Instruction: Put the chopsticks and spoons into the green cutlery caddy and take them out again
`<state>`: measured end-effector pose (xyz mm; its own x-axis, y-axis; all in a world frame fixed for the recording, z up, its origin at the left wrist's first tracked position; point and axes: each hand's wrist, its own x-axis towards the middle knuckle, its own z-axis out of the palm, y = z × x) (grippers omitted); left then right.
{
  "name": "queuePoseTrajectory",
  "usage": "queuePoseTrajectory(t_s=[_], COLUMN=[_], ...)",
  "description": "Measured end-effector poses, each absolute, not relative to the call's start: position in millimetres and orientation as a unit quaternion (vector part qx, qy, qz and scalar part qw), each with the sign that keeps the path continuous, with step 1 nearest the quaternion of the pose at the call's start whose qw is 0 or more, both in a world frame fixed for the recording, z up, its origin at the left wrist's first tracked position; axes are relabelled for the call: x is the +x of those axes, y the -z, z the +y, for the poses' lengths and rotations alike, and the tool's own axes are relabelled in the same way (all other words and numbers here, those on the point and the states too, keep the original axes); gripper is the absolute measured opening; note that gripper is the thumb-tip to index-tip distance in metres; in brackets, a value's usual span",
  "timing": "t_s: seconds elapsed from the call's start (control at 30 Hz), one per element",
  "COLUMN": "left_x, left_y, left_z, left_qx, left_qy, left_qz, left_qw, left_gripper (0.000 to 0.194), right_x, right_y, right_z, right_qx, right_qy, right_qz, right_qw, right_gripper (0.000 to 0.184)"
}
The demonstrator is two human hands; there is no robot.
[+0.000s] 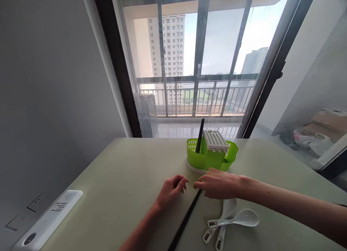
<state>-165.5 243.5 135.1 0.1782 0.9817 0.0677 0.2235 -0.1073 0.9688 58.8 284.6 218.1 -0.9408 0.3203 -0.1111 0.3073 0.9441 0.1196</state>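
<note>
My right hand (217, 184) reaches in from the right, its fingers closed at the far end of a black chopstick (187, 217) that slants across the table toward the bottom edge. Left of it, my left hand (173, 189) hovers with fingers loosely curled and slightly apart, nothing visible in them. Just beyond the right hand stands a green utensil holder (196, 159) with a white slotted top (216, 139). Black chopsticks (200, 135) lean upright in its left compartment. Three white spoons, one of them on top (246, 218), lie crossed below my right forearm.
The pale table (130, 178) ends at a large glass door (176, 63) with dark frames. A long white device (54, 218) lies along the left side, by a grey wall (48, 81). Behind glass at right are a cardboard box (329, 124) and plastic bags (321, 144).
</note>
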Motion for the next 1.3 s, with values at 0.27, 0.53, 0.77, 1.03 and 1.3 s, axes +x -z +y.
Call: queuePoseTrajectory(t_s=[0.27,0.53,0.77,1.03,1.3], left_x=[-164,-165,-162,-170,-178], left_y=[-137,-141,-139,-155,-171], left_z=[242,241,235,230,229], left_qx=[0.631,0.65,0.688,0.763,0.745], left_qy=[-0.403,-0.384,-0.355,-0.259,-0.352], left_qz=[0.497,0.504,0.509,0.453,0.398], left_qw=[0.439,0.42,0.376,0.382,0.403], left_gripper=[0.043,0.042,0.039,0.045,0.037], right_x=[53,46,48,54,67], right_y=[-179,-176,-179,-240,-299], right_z=[287,291,304,302,289], right_qx=[0.147,0.129,0.085,0.134,0.198], right_qy=[-0.094,-0.083,-0.083,-0.018,-0.014], right_qz=[0.984,0.988,0.993,0.99,0.98], right_qw=[0.035,0.023,0.017,0.04,-0.004], right_gripper=[0.02,0.017,0.023,0.019,0.023])
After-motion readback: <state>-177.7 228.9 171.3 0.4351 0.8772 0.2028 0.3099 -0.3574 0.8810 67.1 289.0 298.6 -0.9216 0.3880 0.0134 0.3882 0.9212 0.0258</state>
